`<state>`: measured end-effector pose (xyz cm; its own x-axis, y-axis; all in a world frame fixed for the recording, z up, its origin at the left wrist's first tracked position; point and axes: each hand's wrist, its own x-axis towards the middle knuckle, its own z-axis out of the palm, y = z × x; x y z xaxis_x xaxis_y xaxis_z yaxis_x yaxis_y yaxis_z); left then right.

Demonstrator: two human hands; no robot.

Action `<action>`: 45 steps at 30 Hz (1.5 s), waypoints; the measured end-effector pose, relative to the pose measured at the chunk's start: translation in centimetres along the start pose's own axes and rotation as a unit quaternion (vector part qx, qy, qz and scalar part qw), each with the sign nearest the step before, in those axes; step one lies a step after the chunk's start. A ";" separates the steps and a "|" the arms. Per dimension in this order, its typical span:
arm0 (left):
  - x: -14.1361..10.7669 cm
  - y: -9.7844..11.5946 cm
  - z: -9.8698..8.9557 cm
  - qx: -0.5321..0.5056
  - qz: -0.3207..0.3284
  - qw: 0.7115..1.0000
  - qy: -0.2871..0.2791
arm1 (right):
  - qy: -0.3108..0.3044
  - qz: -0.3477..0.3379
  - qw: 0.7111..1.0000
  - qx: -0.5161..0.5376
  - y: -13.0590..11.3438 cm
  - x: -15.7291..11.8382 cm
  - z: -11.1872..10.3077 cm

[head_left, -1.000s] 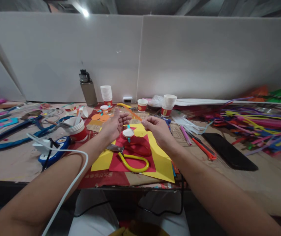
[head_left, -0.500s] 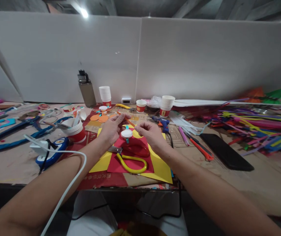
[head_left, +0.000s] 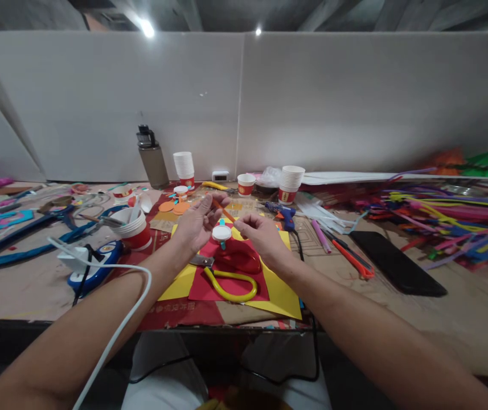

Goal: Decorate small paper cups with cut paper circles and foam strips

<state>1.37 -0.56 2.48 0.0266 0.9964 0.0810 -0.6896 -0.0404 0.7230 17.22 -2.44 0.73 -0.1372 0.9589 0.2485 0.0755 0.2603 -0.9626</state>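
Note:
A thin orange strip (head_left: 225, 212) stretches between my two hands above the work surface. My left hand (head_left: 201, 219) has its fingers closed on the strip's left end. The right end is pinched between thumb and fingers of my right hand (head_left: 258, 230). Just below them sits a small white round piece (head_left: 221, 233) with blue tabs. Scissors with yellow and red handles (head_left: 232, 286) lie on red paper (head_left: 209, 291), which is on top of yellow paper (head_left: 282, 285).
Left are a cup of tools (head_left: 135, 230), a blue power strip (head_left: 94, 273) and a white cable. A bottle (head_left: 153, 165) and stacked cups (head_left: 184, 165) stand behind. Right are a glue gun (head_left: 286, 218), a cutter (head_left: 352, 259), a black phone (head_left: 397, 265) and colourful pipe cleaners (head_left: 461, 222).
The view has shifted slightly. Both hands keep hold of the orange strip, with little other visible movement.

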 end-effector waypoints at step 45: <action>2.9 6.5 -2.4 0.136 0.184 0.973 0.030 | -0.285 -0.140 0.827 -0.464 -3.5 -3.3 -1.0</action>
<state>-4.81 2.25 5.76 -0.2340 0.9132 0.3336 -0.4277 -0.4048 0.8082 18.38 -6.43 3.33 -0.7008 0.7061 0.1015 0.6510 0.6913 -0.3135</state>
